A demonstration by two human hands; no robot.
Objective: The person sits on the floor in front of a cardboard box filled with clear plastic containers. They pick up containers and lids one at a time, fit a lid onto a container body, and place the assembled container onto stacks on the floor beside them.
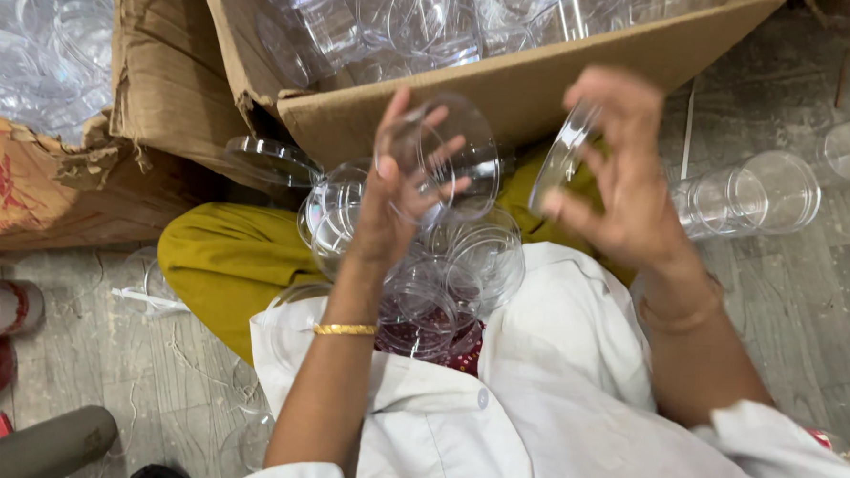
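Fingers of my left hand (pixel 403 185) grip a clear round plastic cup (pixel 453 154); my right hand (pixel 619 176) pinches a clear plastic lid (pixel 560 159) just beside it, edge-on.

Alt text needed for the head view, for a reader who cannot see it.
A seated person's left hand holds a clear plastic cup while the right hand pinches a clear lid. More clear cups fill the lap, below an open cardboard box of them.
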